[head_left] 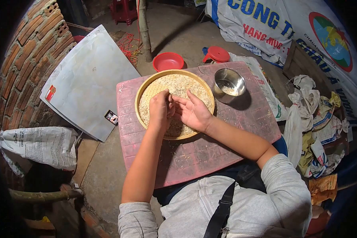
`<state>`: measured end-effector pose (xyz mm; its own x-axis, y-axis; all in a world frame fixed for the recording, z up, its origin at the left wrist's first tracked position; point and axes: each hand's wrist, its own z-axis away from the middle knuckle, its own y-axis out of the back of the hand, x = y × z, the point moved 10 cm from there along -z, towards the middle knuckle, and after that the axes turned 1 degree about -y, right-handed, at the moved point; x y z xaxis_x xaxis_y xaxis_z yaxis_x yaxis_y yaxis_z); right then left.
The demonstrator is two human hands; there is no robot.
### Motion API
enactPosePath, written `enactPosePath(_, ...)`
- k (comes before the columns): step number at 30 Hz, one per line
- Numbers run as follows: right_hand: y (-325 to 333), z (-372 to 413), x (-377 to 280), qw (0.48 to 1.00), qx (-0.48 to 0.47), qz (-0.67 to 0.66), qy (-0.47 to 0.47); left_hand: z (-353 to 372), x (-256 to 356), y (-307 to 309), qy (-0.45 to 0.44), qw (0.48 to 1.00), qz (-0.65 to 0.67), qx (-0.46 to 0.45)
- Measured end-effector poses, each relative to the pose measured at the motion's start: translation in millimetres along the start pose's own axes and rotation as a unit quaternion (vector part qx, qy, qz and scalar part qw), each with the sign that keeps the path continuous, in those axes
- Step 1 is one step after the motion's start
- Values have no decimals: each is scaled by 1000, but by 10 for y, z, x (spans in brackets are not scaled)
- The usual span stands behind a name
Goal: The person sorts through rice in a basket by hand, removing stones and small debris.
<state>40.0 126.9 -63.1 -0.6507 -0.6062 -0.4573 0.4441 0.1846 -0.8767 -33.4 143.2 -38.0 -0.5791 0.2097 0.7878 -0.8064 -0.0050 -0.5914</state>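
A round woven bamboo tray [137,104] holds a layer of pale grain-like bits [186,83]. Over its middle, my left hand [159,109] is closed with the fingers curled; what it holds, if anything, is hidden. My right hand [194,112] lies open beside it, palm up, fingers stretched toward the left hand and their tips close to it. To the right of the tray stands a shiny metal pot [229,85] with some of the same pale bits at its bottom.
The tray and pot stand on a worn pink table [135,154]. Beyond it are a red basin [168,62] and a red lidded container [218,54]. A white board [89,83] leans at left by a brick wall; crumpled sacks [313,123] pile up at right.
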Motion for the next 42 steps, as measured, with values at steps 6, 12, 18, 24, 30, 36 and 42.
enactPosePath(6,9,43,256,999,12,-21,-41,350,361,-555,-331,867,-369,-54)
enactPosePath(12,-288,92,281,984,-84,-122,-94,605,188,-951,-459,627,-615,-131)
enactPosePath(18,8,67,245,976,-58,-190,-85,690,416,-966,-510,530,-676,-31)
enactPosePath(24,294,214,-404,970,203,-5,135,498,414,-714,-443,549,-706,60)
enactPosePath(30,495,195,-969,968,171,-8,185,224,-68,-577,-301,574,-760,-44)
enactPosePath(36,-261,645,-1757,843,113,334,406,217,-223,-543,-266,531,-798,-102)
enactPosePath(42,-274,844,-2214,470,316,731,380,249,-204,-586,-295,535,-784,-110)
